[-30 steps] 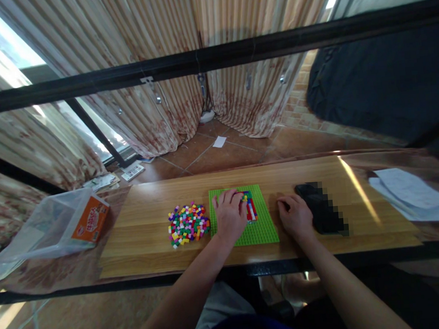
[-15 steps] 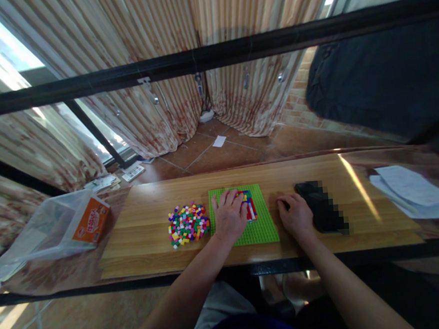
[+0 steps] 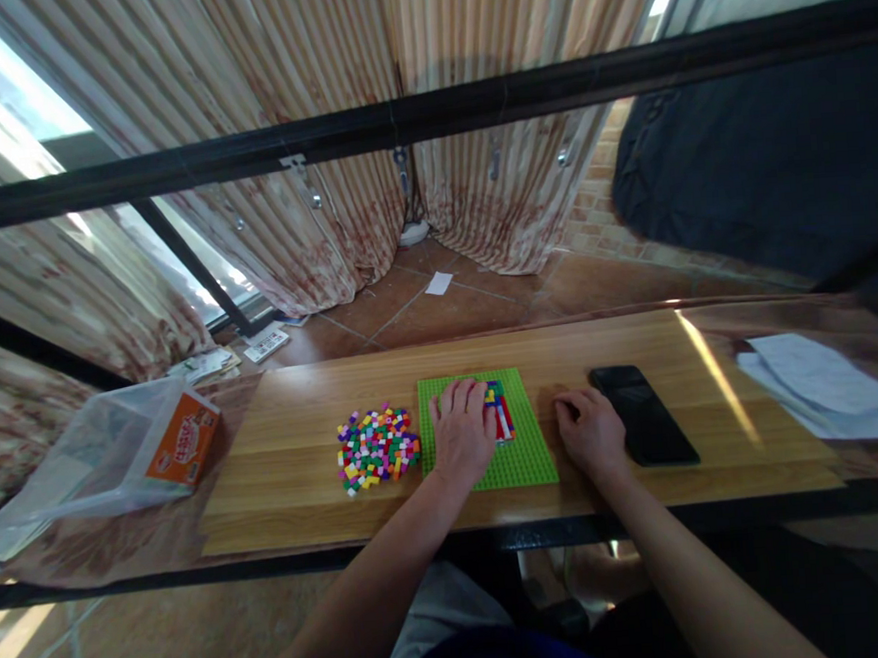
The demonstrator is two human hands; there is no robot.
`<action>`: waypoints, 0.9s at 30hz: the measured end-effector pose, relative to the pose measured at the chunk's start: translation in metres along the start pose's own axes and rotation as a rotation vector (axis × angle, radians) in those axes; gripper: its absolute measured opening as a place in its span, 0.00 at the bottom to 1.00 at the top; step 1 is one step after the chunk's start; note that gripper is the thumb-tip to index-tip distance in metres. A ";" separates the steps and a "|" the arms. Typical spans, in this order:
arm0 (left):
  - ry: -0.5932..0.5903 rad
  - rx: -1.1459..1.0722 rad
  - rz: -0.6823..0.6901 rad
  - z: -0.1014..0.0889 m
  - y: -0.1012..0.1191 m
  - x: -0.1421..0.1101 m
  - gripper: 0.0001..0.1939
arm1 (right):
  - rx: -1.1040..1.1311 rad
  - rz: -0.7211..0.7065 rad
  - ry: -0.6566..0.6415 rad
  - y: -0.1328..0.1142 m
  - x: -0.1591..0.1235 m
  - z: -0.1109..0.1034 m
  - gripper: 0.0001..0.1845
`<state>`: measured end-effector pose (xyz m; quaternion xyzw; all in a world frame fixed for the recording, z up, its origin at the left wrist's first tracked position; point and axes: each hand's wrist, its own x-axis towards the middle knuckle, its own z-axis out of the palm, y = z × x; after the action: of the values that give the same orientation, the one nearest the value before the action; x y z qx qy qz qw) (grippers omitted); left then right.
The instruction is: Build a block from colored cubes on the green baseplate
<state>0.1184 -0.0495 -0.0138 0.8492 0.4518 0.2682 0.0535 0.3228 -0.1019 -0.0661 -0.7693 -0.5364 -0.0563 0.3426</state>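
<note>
My left hand (image 3: 463, 433) lies palm down over a green studded baseplate (image 3: 524, 468). Its fingers reach forward, bent at the tips, with the thumb apart to the left. They touch or hover at the left side of a patch of toy bricks (image 3: 501, 420) in red, white, blue and yellow, partly covered by the hand. Whether a small brick sits under the fingertips is hidden. My right hand (image 3: 590, 431) rests loosely curled on the wooden board, right of the baseplate, with nothing visible in it. Close beside it lies a black phone (image 3: 645, 415).
A heap of small coloured bricks (image 3: 378, 448) lies left of the baseplate on the wooden board (image 3: 269, 481). At far left stands a clear plastic bin (image 3: 127, 446) with an orange label. White papers (image 3: 833, 372) lie at far right. A black bar (image 3: 469, 109) crosses beyond the table.
My left hand has shifted very slightly right, its fingers a little closer together over the bricks. My right hand stays where it was.
</note>
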 end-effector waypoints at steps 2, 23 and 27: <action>-0.005 0.011 0.010 0.000 0.000 0.000 0.21 | 0.005 0.001 0.006 0.000 0.000 0.000 0.12; -0.055 0.080 -0.001 -0.004 0.003 0.001 0.19 | 0.014 0.013 -0.005 0.001 0.000 0.001 0.12; -0.066 0.084 -0.004 -0.004 0.005 0.000 0.20 | 0.015 0.013 -0.001 -0.001 0.000 -0.001 0.12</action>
<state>0.1204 -0.0528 -0.0085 0.8581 0.4625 0.2207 0.0335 0.3222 -0.1022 -0.0650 -0.7702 -0.5319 -0.0499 0.3485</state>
